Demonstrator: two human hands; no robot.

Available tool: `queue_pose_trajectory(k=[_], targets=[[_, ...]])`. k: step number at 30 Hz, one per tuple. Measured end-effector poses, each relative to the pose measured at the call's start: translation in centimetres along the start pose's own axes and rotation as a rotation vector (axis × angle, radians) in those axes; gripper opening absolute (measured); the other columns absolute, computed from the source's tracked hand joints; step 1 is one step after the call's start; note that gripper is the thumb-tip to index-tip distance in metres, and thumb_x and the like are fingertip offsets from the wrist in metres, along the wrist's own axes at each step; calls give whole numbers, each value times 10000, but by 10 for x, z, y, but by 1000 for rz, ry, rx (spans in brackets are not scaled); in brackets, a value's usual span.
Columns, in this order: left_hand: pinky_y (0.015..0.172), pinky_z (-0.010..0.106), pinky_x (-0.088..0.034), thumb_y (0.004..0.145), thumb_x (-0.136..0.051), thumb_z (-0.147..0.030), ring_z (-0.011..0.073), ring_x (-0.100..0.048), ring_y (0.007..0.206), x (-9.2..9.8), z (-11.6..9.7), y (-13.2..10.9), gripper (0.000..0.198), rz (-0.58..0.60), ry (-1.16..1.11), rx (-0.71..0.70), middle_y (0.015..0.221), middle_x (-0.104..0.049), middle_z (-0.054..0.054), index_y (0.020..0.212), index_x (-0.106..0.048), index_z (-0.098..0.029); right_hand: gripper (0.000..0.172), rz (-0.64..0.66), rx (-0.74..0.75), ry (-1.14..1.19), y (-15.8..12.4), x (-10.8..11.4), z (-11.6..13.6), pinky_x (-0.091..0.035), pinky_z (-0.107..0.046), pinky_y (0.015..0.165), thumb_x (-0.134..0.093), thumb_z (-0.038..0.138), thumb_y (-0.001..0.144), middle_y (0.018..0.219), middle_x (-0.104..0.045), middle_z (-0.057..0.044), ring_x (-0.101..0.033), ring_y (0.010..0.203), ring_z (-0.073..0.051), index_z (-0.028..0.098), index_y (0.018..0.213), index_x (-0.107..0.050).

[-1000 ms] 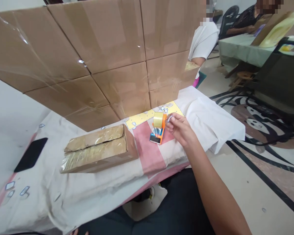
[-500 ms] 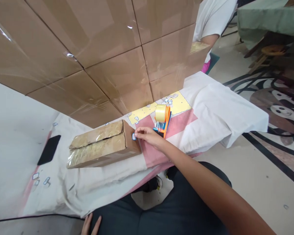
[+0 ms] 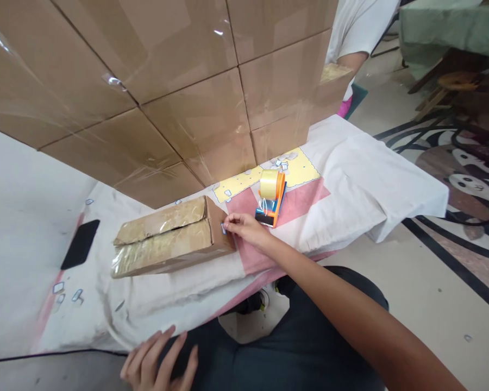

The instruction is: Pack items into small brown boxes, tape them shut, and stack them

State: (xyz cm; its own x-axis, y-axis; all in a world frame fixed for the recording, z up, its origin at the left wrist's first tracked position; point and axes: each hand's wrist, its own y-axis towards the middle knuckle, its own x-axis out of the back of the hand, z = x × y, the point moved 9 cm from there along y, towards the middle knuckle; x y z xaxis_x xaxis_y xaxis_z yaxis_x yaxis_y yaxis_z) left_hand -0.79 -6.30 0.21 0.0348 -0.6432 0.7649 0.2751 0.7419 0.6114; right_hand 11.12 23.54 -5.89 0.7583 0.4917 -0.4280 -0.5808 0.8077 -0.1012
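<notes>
A flat cardboard box [image 3: 167,243] wrapped in shiny tape lies on the cloth-covered table [image 3: 362,179]. My right hand [image 3: 244,228] is pinched on a small white sticker [image 3: 224,228] and presses it against the box's right end. An orange tape dispenser [image 3: 271,198] with a yellow roll stands just right of that hand. My left hand [image 3: 158,364] rests low by my lap at the table's near edge, fingers spread, holding nothing.
A wall of stacked taped cartons [image 3: 167,81] rises behind the table. A black phone [image 3: 80,243] lies at the left. Loose stickers sit on a yellow sheet [image 3: 285,165] and at the left edge [image 3: 67,290]. Another person in a white shirt [image 3: 361,24] sits beyond the cartons.
My right hand moved left from the tape dispenser to the box's right end with the sticker. My left hand has risen into view at the bottom.
</notes>
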Motion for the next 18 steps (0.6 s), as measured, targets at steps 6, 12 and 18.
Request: queue_pose_trajectory(k=[6, 12, 18], targets=[[1112, 592, -334, 651, -873, -359, 377, -399, 1351, -16, -17, 144, 797, -337, 1, 297, 1367, -474, 161, 1335, -484, -230, 281, -19, -26, 30, -7, -11, -6, -325, -240, 573, -764, 409, 682, 635, -562, 57, -448, 575, -84, 173, 723, -618], [1156, 644, -251, 719, -836, -362, 407, -276, 1440, -51, -19, 165, 781, -358, 62, 547, 1465, -365, 188, 1375, -438, -218, 209, -3, -145, 119, -7, -31, -25, -341, -227, 560, -762, 304, 709, 613, -556, 62, -451, 553, -76, 166, 699, -605], [1141, 686, -231, 719, -803, -268, 395, -232, 1452, -63, -15, 153, 797, -409, 75, 566, 1465, -329, 172, 1369, -343, -257, 144, 0, -197, 117, -5, -35, -27, -354, -221, 561, -725, 189, 760, 581, -567, 59, -458, 536, -78, 165, 674, -613]])
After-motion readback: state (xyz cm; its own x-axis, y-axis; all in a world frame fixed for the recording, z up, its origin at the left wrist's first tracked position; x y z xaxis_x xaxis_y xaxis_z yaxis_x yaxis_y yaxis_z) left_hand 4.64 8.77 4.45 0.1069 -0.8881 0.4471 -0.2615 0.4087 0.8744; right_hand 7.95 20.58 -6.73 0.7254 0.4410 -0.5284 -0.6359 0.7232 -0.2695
